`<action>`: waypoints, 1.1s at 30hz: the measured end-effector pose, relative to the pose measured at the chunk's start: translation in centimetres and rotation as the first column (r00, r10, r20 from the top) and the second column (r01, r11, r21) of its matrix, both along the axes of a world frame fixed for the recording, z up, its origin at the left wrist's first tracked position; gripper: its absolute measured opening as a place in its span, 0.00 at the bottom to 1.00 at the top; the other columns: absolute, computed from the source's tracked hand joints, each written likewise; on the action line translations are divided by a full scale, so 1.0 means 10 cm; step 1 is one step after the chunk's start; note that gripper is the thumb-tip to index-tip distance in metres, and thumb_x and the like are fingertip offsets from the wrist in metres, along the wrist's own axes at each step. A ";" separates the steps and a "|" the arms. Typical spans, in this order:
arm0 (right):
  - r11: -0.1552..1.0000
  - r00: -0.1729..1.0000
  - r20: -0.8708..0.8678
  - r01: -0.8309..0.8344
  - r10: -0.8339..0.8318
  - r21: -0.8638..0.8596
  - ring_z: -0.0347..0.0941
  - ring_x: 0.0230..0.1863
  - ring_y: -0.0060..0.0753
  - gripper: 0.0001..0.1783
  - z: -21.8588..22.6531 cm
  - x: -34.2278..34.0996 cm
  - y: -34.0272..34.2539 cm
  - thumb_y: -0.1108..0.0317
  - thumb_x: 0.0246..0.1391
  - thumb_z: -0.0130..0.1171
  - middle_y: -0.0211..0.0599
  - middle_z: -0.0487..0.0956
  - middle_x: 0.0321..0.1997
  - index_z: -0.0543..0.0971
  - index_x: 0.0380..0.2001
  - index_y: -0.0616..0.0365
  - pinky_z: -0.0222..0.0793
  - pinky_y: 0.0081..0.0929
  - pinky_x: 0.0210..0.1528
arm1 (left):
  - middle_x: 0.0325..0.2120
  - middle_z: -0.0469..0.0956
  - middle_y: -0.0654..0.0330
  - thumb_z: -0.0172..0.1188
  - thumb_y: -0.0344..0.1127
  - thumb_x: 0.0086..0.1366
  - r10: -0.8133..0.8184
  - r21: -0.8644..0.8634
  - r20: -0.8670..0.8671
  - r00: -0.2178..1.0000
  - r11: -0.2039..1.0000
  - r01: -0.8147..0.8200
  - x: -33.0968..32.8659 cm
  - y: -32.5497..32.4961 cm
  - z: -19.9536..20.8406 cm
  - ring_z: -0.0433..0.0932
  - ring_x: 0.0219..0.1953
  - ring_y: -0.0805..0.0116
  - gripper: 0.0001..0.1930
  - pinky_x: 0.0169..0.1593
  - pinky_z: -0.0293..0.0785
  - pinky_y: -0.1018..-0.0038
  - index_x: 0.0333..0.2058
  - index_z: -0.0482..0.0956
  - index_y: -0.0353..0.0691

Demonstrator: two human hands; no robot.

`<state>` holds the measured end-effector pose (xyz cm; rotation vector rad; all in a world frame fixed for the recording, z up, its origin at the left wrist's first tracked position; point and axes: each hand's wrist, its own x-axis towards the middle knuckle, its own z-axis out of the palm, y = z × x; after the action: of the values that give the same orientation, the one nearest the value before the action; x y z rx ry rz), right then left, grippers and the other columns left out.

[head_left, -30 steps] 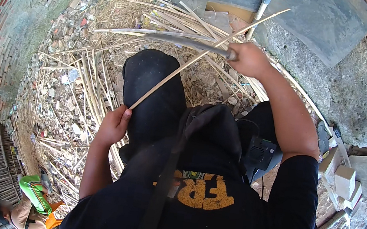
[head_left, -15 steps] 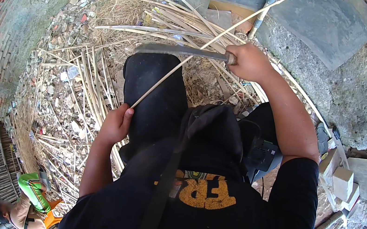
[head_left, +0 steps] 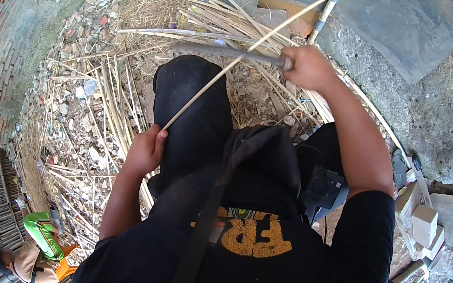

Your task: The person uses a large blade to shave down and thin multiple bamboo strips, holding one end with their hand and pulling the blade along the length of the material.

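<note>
My left hand (head_left: 145, 148) is closed round the lower end of a long, thin bamboo strip (head_left: 206, 87), beside my left knee. From there the strip slants up and away to the right, past the far edge of the ground. My right hand (head_left: 308, 68) grips the short handle of a machete (head_left: 210, 50). Its long dark blade points left, slightly smeared by motion, and meets the strip just beyond my knee. Whether the edge bites into the strip I cannot tell.
Split bamboo strips (head_left: 221, 16) lie heaped ahead, with more strips (head_left: 113, 105) on the rubble to the left. Dry shavings (head_left: 150, 3) form a pile at far left. A concrete wall (head_left: 383, 100) stands right, near wooden blocks (head_left: 424, 224). Another person (head_left: 41, 243) sits at lower left.
My right hand has risen slightly away from me with the machete. The bamboo strip's far end has shifted up and left, while my left hand stays nearly in place.
</note>
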<state>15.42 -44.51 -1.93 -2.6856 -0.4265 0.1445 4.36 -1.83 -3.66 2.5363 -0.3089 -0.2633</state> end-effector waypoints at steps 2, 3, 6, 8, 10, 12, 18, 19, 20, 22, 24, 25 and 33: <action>0.986 0.995 -0.007 0.098 -0.098 0.137 0.80 0.31 0.48 0.12 -0.12 0.08 -0.17 0.66 0.49 0.65 0.50 0.81 0.28 0.81 0.36 0.60 0.74 0.43 0.39 | 0.20 0.73 0.39 0.49 0.45 0.76 -0.010 0.010 0.011 1.000 1.000 0.010 0.01 0.00 0.01 0.74 0.28 0.31 0.19 0.30 0.67 0.49 0.30 0.69 0.35; 0.979 0.989 0.004 0.144 -0.147 0.146 0.80 0.31 0.48 0.13 -0.11 0.10 -0.23 0.65 0.50 0.65 0.50 0.81 0.29 0.81 0.38 0.60 0.74 0.43 0.39 | 0.20 0.73 0.39 0.49 0.45 0.76 -0.016 0.015 0.021 1.000 1.000 0.015 0.01 0.01 0.02 0.74 0.28 0.31 0.19 0.31 0.67 0.48 0.30 0.69 0.35; 0.979 0.986 0.029 0.157 -0.162 0.128 0.79 0.31 0.52 0.16 -0.10 0.09 -0.33 0.63 0.51 0.66 0.50 0.81 0.29 0.82 0.42 0.60 0.74 0.44 0.39 | 0.20 0.73 0.38 0.49 0.45 0.76 -0.021 0.039 0.057 0.998 0.999 0.019 -0.01 0.01 0.03 0.74 0.28 0.30 0.19 0.31 0.67 0.47 0.31 0.69 0.36; 0.989 0.988 0.068 0.133 -0.137 0.072 0.79 0.31 0.53 0.16 -0.03 0.00 -0.26 0.62 0.51 0.66 0.49 0.81 0.28 0.82 0.41 0.58 0.74 0.45 0.38 | 0.20 0.73 0.38 0.49 0.46 0.76 -0.010 0.071 0.077 0.997 0.997 0.004 -0.02 0.00 0.03 0.74 0.28 0.30 0.19 0.30 0.67 0.46 0.31 0.69 0.36; 0.996 0.993 0.081 0.091 -0.090 -0.009 0.80 0.35 0.53 0.12 0.07 -0.09 -0.11 0.63 0.48 0.65 0.45 0.82 0.28 0.81 0.36 0.55 0.75 0.47 0.40 | 0.19 0.74 0.39 0.49 0.46 0.76 0.006 0.105 0.088 0.996 0.994 -0.015 -0.04 -0.04 0.02 0.75 0.27 0.31 0.19 0.30 0.67 0.45 0.31 0.68 0.37; 0.990 0.998 0.023 0.057 -0.054 -0.132 0.81 0.40 0.50 0.11 0.17 -0.15 0.05 0.64 0.47 0.64 0.42 0.84 0.33 0.81 0.36 0.52 0.77 0.46 0.44 | 0.18 0.74 0.40 0.49 0.46 0.76 0.028 0.175 0.136 0.990 0.983 -0.052 -0.09 -0.12 0.01 0.75 0.26 0.31 0.18 0.29 0.68 0.44 0.31 0.68 0.38; 0.992 0.996 -0.062 0.061 -0.068 -0.114 0.82 0.42 0.47 0.11 0.11 -0.05 0.04 0.64 0.46 0.63 0.41 0.84 0.34 0.81 0.35 0.51 0.77 0.47 0.45 | 0.18 0.75 0.41 0.50 0.47 0.75 0.033 0.197 0.191 0.981 0.978 -0.071 -0.14 -0.08 -0.08 0.76 0.24 0.33 0.17 0.28 0.69 0.44 0.31 0.68 0.39; 0.990 0.993 -0.054 0.102 -0.108 -0.098 0.82 0.42 0.48 0.11 0.04 0.00 -0.03 0.64 0.46 0.63 0.42 0.84 0.34 0.81 0.35 0.52 0.77 0.47 0.45 | 0.18 0.75 0.41 0.50 0.47 0.75 0.033 0.195 0.193 0.981 0.978 -0.072 -0.11 -0.10 -0.10 0.76 0.24 0.33 0.17 0.27 0.68 0.44 0.31 0.68 0.39; 0.986 0.988 -0.048 0.144 -0.148 -0.081 0.82 0.42 0.48 0.11 -0.01 0.03 -0.08 0.64 0.46 0.63 0.42 0.84 0.34 0.81 0.35 0.52 0.77 0.48 0.45 | 0.18 0.75 0.41 0.50 0.46 0.75 0.035 0.203 0.193 0.981 0.976 -0.074 -0.10 -0.12 -0.10 0.76 0.24 0.33 0.17 0.28 0.69 0.44 0.31 0.68 0.39; 0.981 0.990 -0.030 0.133 -0.139 -0.141 0.82 0.42 0.50 0.12 0.05 -0.01 -0.03 0.64 0.47 0.62 0.44 0.84 0.35 0.81 0.36 0.53 0.78 0.47 0.45 | 0.18 0.75 0.41 0.51 0.46 0.75 0.059 0.222 0.201 0.978 0.970 -0.104 -0.15 -0.13 -0.06 0.76 0.24 0.33 0.17 0.28 0.69 0.44 0.30 0.67 0.39; 0.976 0.991 -0.010 0.127 -0.131 -0.177 0.82 0.41 0.50 0.13 0.12 -0.09 0.02 0.64 0.47 0.62 0.45 0.84 0.35 0.81 0.37 0.54 0.78 0.46 0.45 | 0.19 0.75 0.41 0.51 0.45 0.75 0.036 0.199 0.185 0.982 0.977 -0.074 -0.13 -0.08 -0.07 0.76 0.25 0.33 0.17 0.28 0.69 0.45 0.31 0.67 0.39; 0.981 0.993 -0.004 0.116 -0.118 -0.153 0.82 0.41 0.51 0.13 0.14 -0.09 0.03 0.64 0.47 0.62 0.45 0.84 0.35 0.81 0.38 0.54 0.78 0.46 0.45 | 0.19 0.75 0.41 0.52 0.45 0.75 0.024 0.189 0.176 0.984 0.980 -0.058 -0.12 -0.04 -0.08 0.76 0.25 0.34 0.17 0.29 0.69 0.45 0.31 0.67 0.38; 0.967 0.966 0.050 0.254 -0.253 -0.009 0.80 0.38 0.58 0.13 -0.19 0.15 -0.30 0.63 0.48 0.63 0.53 0.82 0.30 0.81 0.36 0.58 0.76 0.49 0.44 | 0.19 0.74 0.40 0.52 0.44 0.74 -0.022 0.151 0.123 0.992 0.988 0.003 -0.01 -0.04 0.02 0.75 0.25 0.33 0.17 0.29 0.68 0.47 0.30 0.68 0.37</action>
<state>16.96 -47.48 -3.86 -2.7343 -0.0922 0.0081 4.21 -2.25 -3.47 2.7073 -0.3660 -0.1377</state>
